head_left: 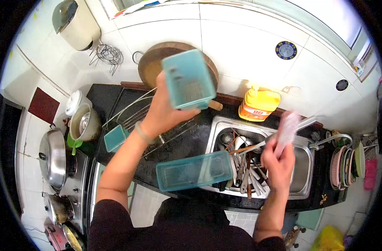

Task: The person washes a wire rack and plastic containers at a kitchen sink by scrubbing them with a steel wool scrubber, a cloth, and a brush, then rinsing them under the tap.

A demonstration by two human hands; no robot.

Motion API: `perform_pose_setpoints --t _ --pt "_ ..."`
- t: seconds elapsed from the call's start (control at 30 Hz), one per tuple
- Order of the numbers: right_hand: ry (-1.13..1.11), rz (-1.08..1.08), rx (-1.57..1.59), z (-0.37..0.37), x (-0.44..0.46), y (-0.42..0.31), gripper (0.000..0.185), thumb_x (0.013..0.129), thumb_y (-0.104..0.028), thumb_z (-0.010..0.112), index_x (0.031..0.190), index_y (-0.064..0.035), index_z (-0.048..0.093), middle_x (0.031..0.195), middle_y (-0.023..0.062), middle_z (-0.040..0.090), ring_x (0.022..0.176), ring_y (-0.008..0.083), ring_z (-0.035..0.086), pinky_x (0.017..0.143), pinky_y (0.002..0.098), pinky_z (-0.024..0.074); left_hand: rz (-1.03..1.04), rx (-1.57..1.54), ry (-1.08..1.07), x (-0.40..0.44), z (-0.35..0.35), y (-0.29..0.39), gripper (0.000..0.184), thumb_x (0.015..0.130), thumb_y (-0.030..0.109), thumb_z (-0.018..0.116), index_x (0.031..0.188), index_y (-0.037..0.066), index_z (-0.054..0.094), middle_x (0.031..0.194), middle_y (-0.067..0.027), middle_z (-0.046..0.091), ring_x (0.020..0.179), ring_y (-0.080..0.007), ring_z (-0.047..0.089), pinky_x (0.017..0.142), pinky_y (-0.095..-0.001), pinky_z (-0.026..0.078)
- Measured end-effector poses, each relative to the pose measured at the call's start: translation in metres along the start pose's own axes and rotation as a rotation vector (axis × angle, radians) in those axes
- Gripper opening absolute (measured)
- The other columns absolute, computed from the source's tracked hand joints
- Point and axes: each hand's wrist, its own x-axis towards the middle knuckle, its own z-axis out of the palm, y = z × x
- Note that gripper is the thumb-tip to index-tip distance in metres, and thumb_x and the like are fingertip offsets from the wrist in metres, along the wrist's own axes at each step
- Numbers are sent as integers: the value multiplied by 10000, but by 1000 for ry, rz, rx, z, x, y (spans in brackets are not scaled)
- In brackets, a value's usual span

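Teal container (189, 78): translucent, boxy, tilted, dark marks and slatted patch showing.

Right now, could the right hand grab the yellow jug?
Probably not: the right hand is occupied by a blurred pinkish item, though the yellow jug stands nearby with no visible barrier.

The left hand (169, 102) holds a teal container (190, 75) in front of the round wooden board (150, 69), and the right hand (280, 165) grips a blurred pinkish object (287, 127) above the double sink (300, 171), whose left basin contains assorted utensils (244, 178).
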Motion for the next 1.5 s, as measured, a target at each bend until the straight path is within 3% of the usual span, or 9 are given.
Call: perform_pose_setpoints --t 0.17,0.33,0.47,0.6,0.8,1.1,1.23,1.33,1.5 --pt "-146 -262 -71 93 60 -54 435 749 -99 743 1141 -17 574 1064 107 639 928 182 604 806 301 472 425 377 167 17 12 21 979 544 96 817 1330 -5 244 1219 -224 401 1125 -377 438 967 -425 378" --pt "-72 -439 -492 133 79 -49 348 742 -319 744 875 -24 613 722 159 544 696 332 540 608 376 431 398 511 449 17 -10 8 954 557 115 810 1333 -1 266 1124 -214 428 1024 -393 446 903 -463 374" --pt "-261 -567 -595 161 77 -71 300 752 -256 719 796 -7 558 726 167 499 669 354 525 595 413 416 335 599 566 15 -27 -5 1039 515 192 845 1354 18 259 1147 -186 434 1053 -377 442 928 -460 354" --pt "-173 -694 -650 166 107 -54 191 741 -99 693 854 -1 574 763 150 532 668 325 541 604 382 444 373 425 326 6 -74 -10 1132 510 401 829 1388 12 231 1203 -184 434 1103 -375 440 979 -442 344" --pt "-319 -432 -628 149 131 -9 322 708 -50 713 1013 -34 610 901 139 626 795 310 608 689 336 482 -106 244 524 -65 -147 -37 782 720 84 745 1374 51 318 1273 -173 441 1107 -270 509 918 -376 443" --pt "-620 -698 -929 156 157 -21 237 702 -70 693 926 -70 613 941 115 631 833 327 613 700 383 498 -448 250 654 -184 -201 -86 464 833 57 622 1267 38 460 1238 -148 503 1094 -244 534 905 -356 452" --pt "-798 -630 -1274 188 157 -13 312 702 -82 689 1004 -145 645 1019 91 634 876 325 614 728 395 508 -427 368 536 -200 -204 -77 218 815 50 630 1032 28 624 1080 -109 586 989 -210 566 849 -316 453" --pt "-872 -626 -1098 191 145 12 451 683 -74 708 1112 -192 637 1119 88 619 952 319 609 760 393 511 -291 506 428 -204 -193 -67 137 764 75 673 894 33 663 983 -120 604 930 -276 566 824 -358 446" --pt "-537 -468 -749 179 118 21 385 713 -2 687 1083 -98 650 1145 105 614 986 284 617 824 333 493 -123 728 135 -195 -163 -56 227 691 152 725 888 54 669 906 -95 594 894 -278 536 803 -390 406"
